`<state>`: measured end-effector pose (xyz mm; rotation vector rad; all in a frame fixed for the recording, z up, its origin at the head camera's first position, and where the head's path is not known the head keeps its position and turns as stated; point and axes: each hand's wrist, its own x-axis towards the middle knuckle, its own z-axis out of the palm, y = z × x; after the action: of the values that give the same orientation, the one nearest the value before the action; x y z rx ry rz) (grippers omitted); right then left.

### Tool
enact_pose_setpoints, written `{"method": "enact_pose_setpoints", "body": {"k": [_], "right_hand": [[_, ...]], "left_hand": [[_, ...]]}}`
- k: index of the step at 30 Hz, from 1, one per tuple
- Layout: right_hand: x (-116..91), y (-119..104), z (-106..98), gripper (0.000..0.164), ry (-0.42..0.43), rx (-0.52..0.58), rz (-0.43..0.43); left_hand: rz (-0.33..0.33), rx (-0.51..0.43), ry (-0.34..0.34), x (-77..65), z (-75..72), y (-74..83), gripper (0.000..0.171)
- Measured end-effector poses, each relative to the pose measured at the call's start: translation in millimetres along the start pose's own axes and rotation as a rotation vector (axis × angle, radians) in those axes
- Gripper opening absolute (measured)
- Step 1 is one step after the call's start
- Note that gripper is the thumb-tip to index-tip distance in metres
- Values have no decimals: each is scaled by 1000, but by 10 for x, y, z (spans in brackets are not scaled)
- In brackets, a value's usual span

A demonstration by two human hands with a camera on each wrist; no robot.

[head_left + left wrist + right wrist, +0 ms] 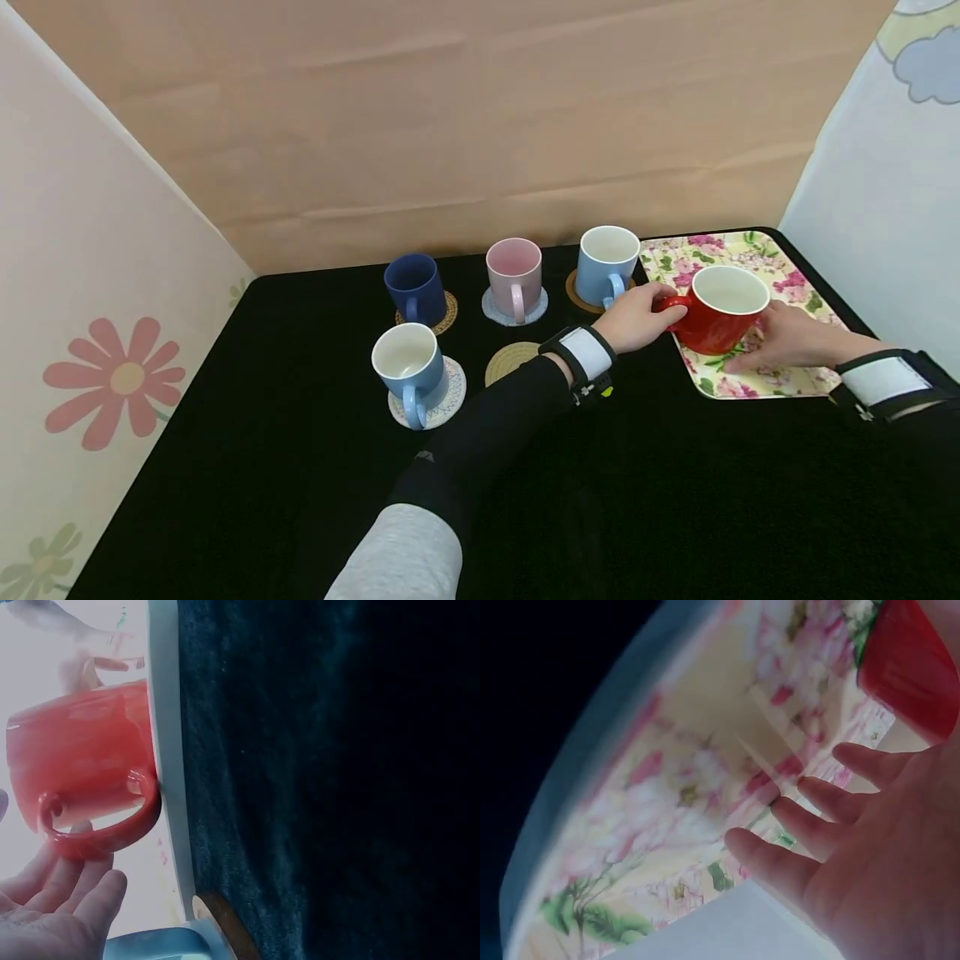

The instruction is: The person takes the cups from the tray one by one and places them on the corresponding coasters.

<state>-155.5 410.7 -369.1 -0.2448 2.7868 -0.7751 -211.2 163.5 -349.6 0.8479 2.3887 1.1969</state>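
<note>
A red mug (705, 329) with a white inside stands on a floral tray (753, 250) at the right, its handle toward the left. My left hand (639, 317) holds that handle; in the left wrist view its fingertips reach into the handle loop (101, 840). On the mug's other side is my right hand (798, 337), fingers spread and nearly straight, low over the tray. The right wrist view shows those fingers (780, 862) extended above the flower print, with the red mug (911, 675) beside the hand.
Left of the tray, a light blue mug (606, 265), a pink mug (513, 279) and a dark blue mug (416, 292) stand on coasters. Nearer, another light blue mug (408, 367) sits on a white coaster (453, 392). My left forearm partly covers a tan coaster (510, 360).
</note>
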Motion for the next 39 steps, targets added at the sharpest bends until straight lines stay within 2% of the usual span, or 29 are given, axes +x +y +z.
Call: {"method": "enact_pose_setpoints", "body": {"k": [3, 6, 9, 13, 17, 22, 25, 28, 33, 39], "right_hand": [[20, -11, 23, 104, -3, -63, 23], [44, -34, 37, 102, 4, -37, -2], [59, -46, 42, 100, 9, 9, -28], [47, -43, 43, 96, 27, 53, -55], [20, -42, 39, 94, 39, 68, -47], [2, -38, 30, 95, 30, 85, -50], [3, -28, 30, 94, 24, 78, -42], [7, -20, 23, 94, 19, 66, -30], [21, -16, 2, 96, 11, 68, -32], [20, -10, -4, 102, 6, 98, -45]], "left_hand": [[-20, 18, 15, 14, 16, -4, 31], [-42, 24, 9, 23, 38, -2, 25], [-53, -33, -22, 23, 75, 17, 20], [-57, -123, -85, 22, 140, 56, 23], [-96, -279, -154, 24, 200, 78, 32], [-178, -561, -245, 30, 259, 75, 39], [-190, -653, -288, 40, 295, 66, 43], [-176, -660, -292, 49, 333, 61, 45], [-151, -644, -235, 26, 368, 64, 44], [-96, -622, -195, -66, 307, 122, 44]]}}
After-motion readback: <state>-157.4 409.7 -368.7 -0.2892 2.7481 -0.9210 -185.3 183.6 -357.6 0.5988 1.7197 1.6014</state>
